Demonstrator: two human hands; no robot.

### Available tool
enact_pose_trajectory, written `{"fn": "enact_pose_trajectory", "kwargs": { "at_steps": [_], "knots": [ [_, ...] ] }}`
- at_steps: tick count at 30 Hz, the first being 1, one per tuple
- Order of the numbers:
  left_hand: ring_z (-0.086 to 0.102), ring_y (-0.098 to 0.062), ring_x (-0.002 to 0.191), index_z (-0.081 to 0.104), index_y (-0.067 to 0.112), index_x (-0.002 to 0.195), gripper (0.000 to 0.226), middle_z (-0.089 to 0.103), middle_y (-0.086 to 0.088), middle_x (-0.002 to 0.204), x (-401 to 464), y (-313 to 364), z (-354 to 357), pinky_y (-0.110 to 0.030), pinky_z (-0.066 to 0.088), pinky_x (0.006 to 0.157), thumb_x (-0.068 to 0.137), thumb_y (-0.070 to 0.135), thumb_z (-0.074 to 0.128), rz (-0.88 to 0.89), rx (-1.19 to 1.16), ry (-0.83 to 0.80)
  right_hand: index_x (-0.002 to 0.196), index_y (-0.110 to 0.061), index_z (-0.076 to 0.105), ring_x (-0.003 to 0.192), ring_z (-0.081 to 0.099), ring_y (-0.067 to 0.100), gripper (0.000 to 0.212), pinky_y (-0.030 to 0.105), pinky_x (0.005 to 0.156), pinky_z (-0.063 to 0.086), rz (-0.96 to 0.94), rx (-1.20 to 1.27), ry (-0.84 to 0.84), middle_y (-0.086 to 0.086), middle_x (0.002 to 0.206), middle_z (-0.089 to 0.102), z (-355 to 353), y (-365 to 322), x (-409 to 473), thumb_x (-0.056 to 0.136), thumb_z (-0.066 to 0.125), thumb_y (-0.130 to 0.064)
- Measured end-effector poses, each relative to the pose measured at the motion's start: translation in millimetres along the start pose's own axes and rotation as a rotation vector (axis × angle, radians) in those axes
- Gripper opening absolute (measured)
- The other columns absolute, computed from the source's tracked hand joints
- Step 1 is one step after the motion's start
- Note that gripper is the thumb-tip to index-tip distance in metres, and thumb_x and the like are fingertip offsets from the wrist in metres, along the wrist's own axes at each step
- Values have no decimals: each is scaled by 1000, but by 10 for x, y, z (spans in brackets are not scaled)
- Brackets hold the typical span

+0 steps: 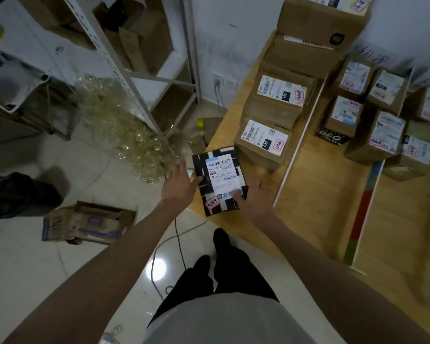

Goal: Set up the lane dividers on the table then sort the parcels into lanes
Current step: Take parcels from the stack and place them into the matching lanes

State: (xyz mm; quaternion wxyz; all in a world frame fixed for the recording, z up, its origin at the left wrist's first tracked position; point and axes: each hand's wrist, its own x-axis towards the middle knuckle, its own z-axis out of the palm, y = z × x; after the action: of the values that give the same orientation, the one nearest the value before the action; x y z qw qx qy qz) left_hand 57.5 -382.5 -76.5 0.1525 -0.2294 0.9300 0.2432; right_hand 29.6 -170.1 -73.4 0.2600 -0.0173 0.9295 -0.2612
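Parcel [220,181], black with white bars, lies at the near left corner of the wooden surface [315,194], in the leftmost lane. Its white shipping label carries barcodes; the small print is not legible. A handwritten sticker sits at its near left corner. Left hand [180,182] rests fingers extended against the parcel's left edge; right hand [255,197] lies with straight fingers on its near right corner. Neither grasps. Beyond it in the same lane, brown box [262,142] reads "032" and "032-038 E01"; next box [281,91] reads "150". White divider strip [299,145] bounds the lane's right side. A logo-marked carton [315,44] stands farther back.
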Motion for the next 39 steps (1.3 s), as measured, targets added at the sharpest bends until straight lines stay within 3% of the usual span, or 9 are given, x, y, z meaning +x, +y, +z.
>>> {"fn": "enact_pose_trajectory", "kwargs": {
  "at_steps": [3, 6, 10, 17, 25, 31, 39],
  "knots": [
    [47, -32, 126, 33, 11, 146, 58, 40, -11, 144, -5, -56, -41, -45, 44, 95, 100, 46, 44, 68, 85, -15, 131, -3, 42, 117, 46, 32, 53, 41, 93, 43, 47, 17, -33, 15, 127, 45, 104, -89, -10, 96, 49, -43],
    [48, -30, 126, 37, 13, 144, 53, 44, -9, 143, -21, -83, -101, -44, 43, 98, 102, 44, 39, 129, 167, -32, 129, -1, 44, 105, 50, 27, 50, 34, 82, 43, 102, 72, -74, 15, 124, 47, 181, -150, 22, 98, 48, -40],
    [49, -30, 125, 40, 14, 142, 50, 48, -10, 139, -96, -122, -206, -45, 40, 103, 102, 44, 37, 229, 221, -26, 120, -7, 54, 97, 60, 25, 47, 36, 78, 52, 129, 117, -72, 13, 120, 59, 237, -209, 34, 94, 52, -46],
    [51, -30, 121, 45, 16, 137, 47, 51, -9, 133, -237, -246, -554, -44, 41, 101, 103, 44, 30, 311, 322, 24, 118, -7, 54, 92, 53, 19, 42, 30, 75, 44, 192, 203, -32, 6, 116, 61, 188, -371, -160, 96, 55, -42],
    [49, -26, 126, 48, 16, 135, 53, 52, -8, 136, -404, -68, -962, -45, 39, 107, 101, 51, 26, 435, 389, 143, 127, -14, 64, 109, 63, 22, 41, 26, 77, 46, 104, 296, 50, 5, 125, 66, -241, -574, -598, 98, 54, -41],
    [47, -25, 130, 46, 16, 139, 63, 51, -9, 140, -489, 383, -1158, -45, 35, 113, 99, 55, 17, 564, 479, 216, 119, -14, 66, 98, 65, 22, 44, 37, 86, 55, 113, 349, 169, 4, 114, 70, -738, -416, -915, 94, 57, -48],
    [50, -24, 126, 50, 17, 137, 58, 54, -6, 136, -692, 1105, -927, -42, 35, 108, 102, 54, 22, 716, 510, 220, 114, -7, 64, 99, 66, 26, 36, 46, 90, 56, 232, 466, 345, 8, 107, 70, -1259, 131, -1361, 96, 58, -38]
  ]
}}
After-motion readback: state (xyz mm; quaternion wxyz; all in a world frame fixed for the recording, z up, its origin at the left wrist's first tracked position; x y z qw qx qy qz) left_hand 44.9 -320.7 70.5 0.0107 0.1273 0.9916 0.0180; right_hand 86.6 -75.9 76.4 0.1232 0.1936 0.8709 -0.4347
